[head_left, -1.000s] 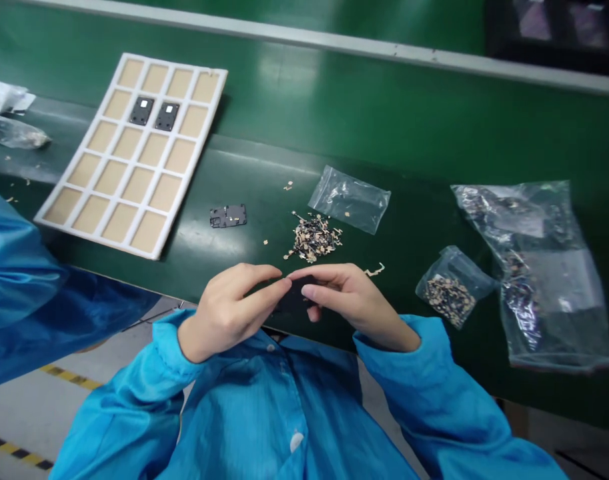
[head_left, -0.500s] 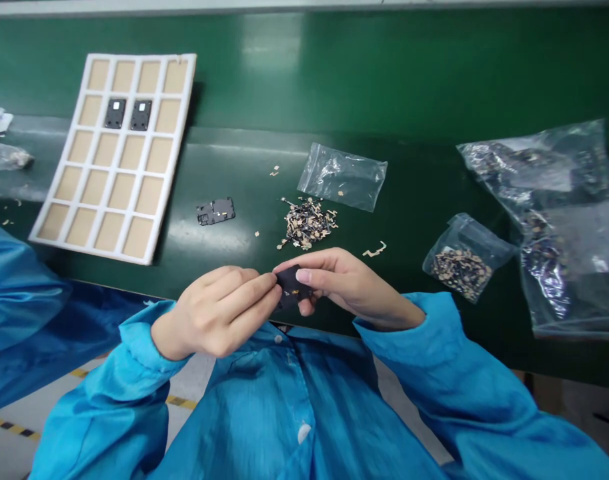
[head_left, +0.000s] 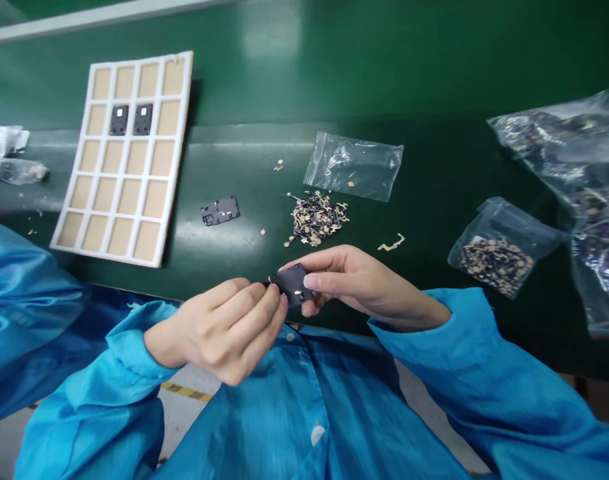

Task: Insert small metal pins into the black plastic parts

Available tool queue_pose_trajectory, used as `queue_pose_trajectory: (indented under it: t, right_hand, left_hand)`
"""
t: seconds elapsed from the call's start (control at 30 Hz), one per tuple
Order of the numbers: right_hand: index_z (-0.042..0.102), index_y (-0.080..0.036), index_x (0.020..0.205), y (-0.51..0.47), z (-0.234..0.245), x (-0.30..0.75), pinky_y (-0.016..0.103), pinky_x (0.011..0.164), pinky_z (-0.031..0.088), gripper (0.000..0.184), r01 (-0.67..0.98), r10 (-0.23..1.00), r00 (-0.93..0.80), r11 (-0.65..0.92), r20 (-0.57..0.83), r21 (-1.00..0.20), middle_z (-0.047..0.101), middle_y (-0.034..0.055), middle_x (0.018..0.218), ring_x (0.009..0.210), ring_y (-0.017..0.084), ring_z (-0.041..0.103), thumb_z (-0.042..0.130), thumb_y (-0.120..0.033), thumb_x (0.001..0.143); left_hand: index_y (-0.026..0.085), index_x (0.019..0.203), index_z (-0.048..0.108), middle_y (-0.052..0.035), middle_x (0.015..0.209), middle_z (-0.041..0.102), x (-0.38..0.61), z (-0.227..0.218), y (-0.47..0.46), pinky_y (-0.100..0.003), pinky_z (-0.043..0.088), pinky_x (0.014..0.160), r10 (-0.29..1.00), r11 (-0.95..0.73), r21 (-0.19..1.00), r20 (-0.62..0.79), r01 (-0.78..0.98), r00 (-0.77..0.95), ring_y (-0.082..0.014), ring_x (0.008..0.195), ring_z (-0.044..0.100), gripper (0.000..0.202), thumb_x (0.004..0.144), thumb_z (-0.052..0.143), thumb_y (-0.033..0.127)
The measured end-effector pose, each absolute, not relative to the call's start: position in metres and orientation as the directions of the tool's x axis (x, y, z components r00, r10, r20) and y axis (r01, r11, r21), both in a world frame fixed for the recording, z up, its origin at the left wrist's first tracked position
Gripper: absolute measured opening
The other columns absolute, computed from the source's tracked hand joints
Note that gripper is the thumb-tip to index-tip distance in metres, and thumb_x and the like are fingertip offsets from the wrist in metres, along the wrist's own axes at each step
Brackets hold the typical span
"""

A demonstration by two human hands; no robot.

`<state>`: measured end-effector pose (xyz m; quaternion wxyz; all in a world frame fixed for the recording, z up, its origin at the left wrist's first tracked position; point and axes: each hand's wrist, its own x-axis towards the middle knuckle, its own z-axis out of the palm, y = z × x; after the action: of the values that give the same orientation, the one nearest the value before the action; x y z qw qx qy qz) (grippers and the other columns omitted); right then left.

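Note:
Both my hands meet over the near edge of the green table (head_left: 434, 153). My right hand (head_left: 354, 280) pinches a small black plastic part (head_left: 293, 284) between thumb and fingers. My left hand (head_left: 224, 327) is curled, its fingertips pressed against the left edge of that part. Just beyond lies a heap of small tan and black metal pieces (head_left: 315, 219). One loose tan piece (head_left: 391, 245) lies to the right of the heap. Another black part (head_left: 220, 211) rests flat on the table to the left.
A white tray (head_left: 177, 133) with tan compartments sits at the left, two black parts (head_left: 131, 120) in its second row. A near-empty clear bag (head_left: 353, 166), a small bag of pieces (head_left: 494, 259) and a large bag (head_left: 574, 167) lie at right. A person's blue sleeve (head_left: 19, 300) is at left.
My hands kept working the black part together, and it now shows more between them. The view shifted, so the table items sit slightly differently in frame.

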<state>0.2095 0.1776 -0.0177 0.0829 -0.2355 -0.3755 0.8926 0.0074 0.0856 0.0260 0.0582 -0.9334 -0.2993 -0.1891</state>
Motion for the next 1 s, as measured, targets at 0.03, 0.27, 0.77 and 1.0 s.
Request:
queue_pose_trajectory:
  t: [0.03, 0.27, 0.77, 1.0]
  right_hand:
    - [0.073, -0.013, 0.101, 0.178, -0.017, 0.209, 0.020, 0.056, 0.054, 0.030, 0.023, 0.326, -0.877, -0.706, -0.354, -0.708, 0.070, 0.0031, 0.074, 0.061, 0.011, 0.065, 0.076, -0.031, 0.077]
    - [0.073, -0.013, 0.099, 0.178, -0.017, 0.211, 0.018, 0.057, 0.054, 0.028, 0.028, 0.298, -0.892, -0.714, -0.340, -0.700, 0.071, 0.0041, 0.075, 0.061, 0.011, 0.065, 0.076, -0.032, 0.079]
    - [0.073, -0.010, 0.098, 0.177, -0.020, 0.210, 0.018, 0.059, 0.054, 0.032, 0.024, 0.291, -0.896, -0.721, -0.335, -0.692, 0.070, 0.0040, 0.074, 0.062, 0.010, 0.065, 0.075, -0.037, 0.080]
    - [0.073, -0.011, 0.099, 0.177, -0.020, 0.211, 0.017, 0.061, 0.054, 0.029, 0.009, 0.283, -0.904, -0.737, -0.320, -0.676, 0.070, 0.0033, 0.078, 0.064, 0.009, 0.065, 0.075, -0.034, 0.081]
  left_hand:
    - [0.010, 0.093, 0.071, -0.0115, 0.088, 0.074, 0.008, 0.027, 0.086, -0.030, 0.062, 0.063, 0.522, -0.817, -0.032, 0.384, 0.576, 0.762, -0.0221, 0.080, 0.071, 0.016, 0.088, 0.056, 0.009]
    - [0.006, 0.096, 0.067, -0.0150, 0.092, 0.073, 0.002, 0.024, 0.090, -0.032, 0.060, 0.065, 0.613, -0.767, 0.083, 0.389, 0.636, 0.688, -0.0205, 0.078, 0.069, 0.017, 0.092, 0.050, 0.009]
    - [0.003, 0.096, 0.067, -0.0144, 0.089, 0.073, 0.005, 0.032, 0.095, -0.030, 0.060, 0.066, 0.531, -0.831, 0.039, 0.353, 0.555, 0.770, -0.0194, 0.076, 0.070, 0.020, 0.092, 0.048, 0.006]
    - [0.000, 0.092, 0.069, -0.0161, 0.086, 0.073, 0.007, 0.032, 0.095, -0.032, 0.062, 0.064, 0.479, -0.856, -0.015, 0.354, 0.517, 0.803, -0.0233, 0.076, 0.071, 0.015, 0.087, 0.055, 0.004]
